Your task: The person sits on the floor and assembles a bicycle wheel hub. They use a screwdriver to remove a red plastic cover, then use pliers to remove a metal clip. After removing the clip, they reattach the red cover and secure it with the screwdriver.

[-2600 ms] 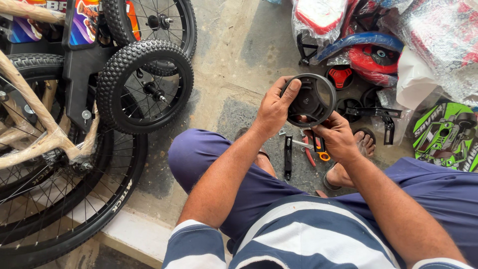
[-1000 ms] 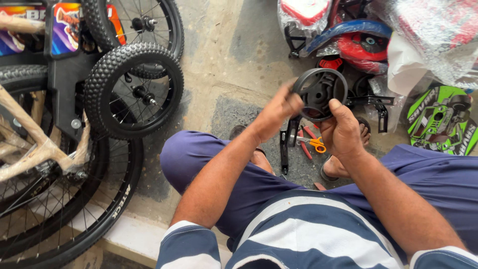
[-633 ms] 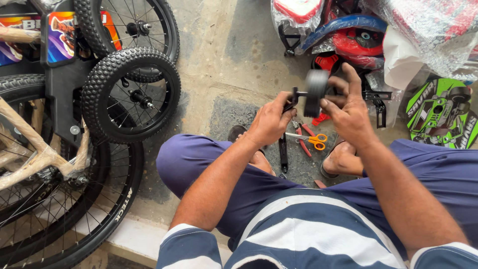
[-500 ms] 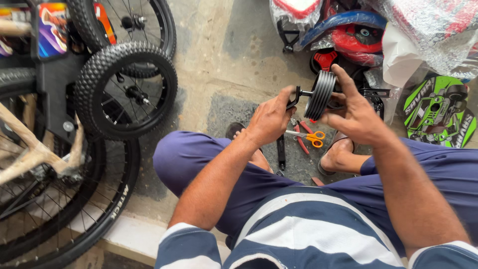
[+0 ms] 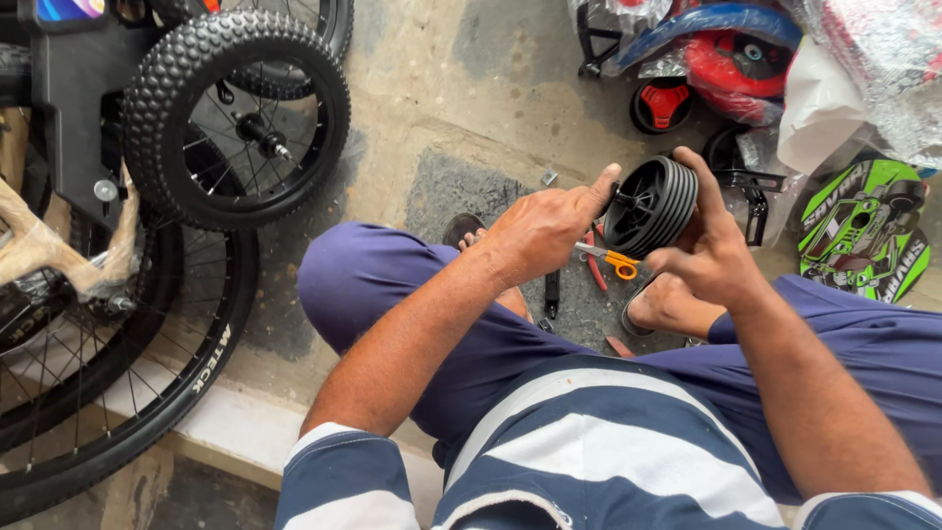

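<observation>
**Small black wheel held edge-on between two hands**

Head view: a small black ribbed wheel [image 5: 653, 206], turned almost edge-on, held above the lap and over the grey floor [image 5: 461, 88]. Right hand [image 5: 711, 255] wrapped round the far side of the wheel, fingers [image 5: 708, 191] curled over the tread and closed on it, thumb below. Left hand [image 5: 545, 231] just beside the wheel's open face, mostly curled, index finger stretched out with its tip at the hub; whether that hand grips anything at the hub, impossible to tell. Wheel thus lying between the two hands, right fingers behind it, left fingertip in front.

Beneath the hands, on the floor: orange-handled scissors [image 5: 613, 260], a dark tool [image 5: 551, 292] and a bare foot [image 5: 667, 304]. Blue trousers and a striped shirt filling the lower frame.

To the left: a knobby-tyred small bicycle wheel [image 5: 235, 113] leaning upright, larger spoked bicycle wheels [image 5: 118, 393] below it. Top right: red and blue parts in clear wrapping [image 5: 736, 49], a small red-centred wheel [image 5: 664, 103], and a green printed plate [image 5: 868, 231] well apart from the hands.
</observation>
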